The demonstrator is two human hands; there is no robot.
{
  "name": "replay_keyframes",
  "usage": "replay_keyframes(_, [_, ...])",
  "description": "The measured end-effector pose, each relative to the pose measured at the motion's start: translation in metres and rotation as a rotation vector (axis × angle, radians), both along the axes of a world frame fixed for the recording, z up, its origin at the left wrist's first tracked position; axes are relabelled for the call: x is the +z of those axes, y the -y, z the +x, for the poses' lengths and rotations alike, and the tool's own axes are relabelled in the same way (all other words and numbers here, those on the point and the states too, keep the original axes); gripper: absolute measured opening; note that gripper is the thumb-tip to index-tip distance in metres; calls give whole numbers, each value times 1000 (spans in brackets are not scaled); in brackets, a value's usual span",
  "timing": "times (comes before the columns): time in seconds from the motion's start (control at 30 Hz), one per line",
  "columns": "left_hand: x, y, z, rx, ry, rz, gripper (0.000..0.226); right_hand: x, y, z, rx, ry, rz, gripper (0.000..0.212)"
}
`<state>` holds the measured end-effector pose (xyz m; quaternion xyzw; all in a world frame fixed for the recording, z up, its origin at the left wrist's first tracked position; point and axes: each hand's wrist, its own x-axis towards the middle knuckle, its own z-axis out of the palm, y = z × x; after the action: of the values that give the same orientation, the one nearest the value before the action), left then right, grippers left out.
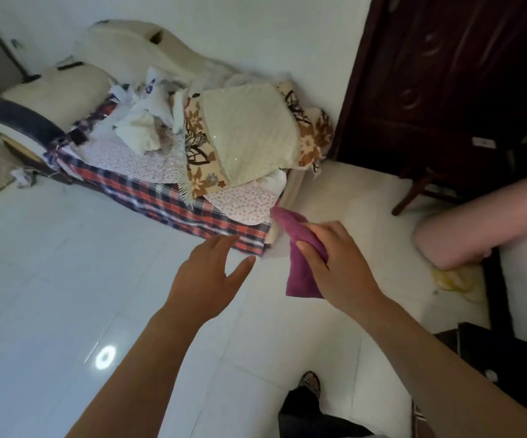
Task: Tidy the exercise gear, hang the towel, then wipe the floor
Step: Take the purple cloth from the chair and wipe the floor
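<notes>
right hand (335, 267) fingers (314, 249) curled round purple towel (300, 279), ends jutting above and below | left hand (211, 276) spread, empty | towel's middle hidden

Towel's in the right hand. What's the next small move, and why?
Probably bring the left hand across to catch the hanging end of the towel. The right hand grips it bunched, while the left is open, empty and just short of it; two hands would spread it for hanging.

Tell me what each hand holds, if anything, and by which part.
The right hand grips the purple towel around its middle, one end poking above, the other hanging below. The left hand is open, holding nothing.
</notes>
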<state>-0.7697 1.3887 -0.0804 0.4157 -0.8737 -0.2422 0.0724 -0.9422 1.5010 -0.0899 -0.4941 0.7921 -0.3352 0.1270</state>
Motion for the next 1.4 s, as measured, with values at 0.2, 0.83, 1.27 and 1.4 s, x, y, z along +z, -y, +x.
replay_keyframes(0.2, [3, 8, -152, -204, -65, 14, 51, -3, -28, -128, -184, 19, 46, 38])
replay_keyframes(0.83, [-13, 77, -451, -649, -164, 25, 50, -8, -10, -358, -625, 34, 45, 37])
replay_keyframes(1.27, [-2, 192, -679, -865, -170, 0, 51, 4, 108, -548, -795, 25, -34, 40])
replay_keyframes(1.4, [-7, 199, -733, -925, -156, 23, 52, -5, 107, -593, -921, 77, -58, 41])
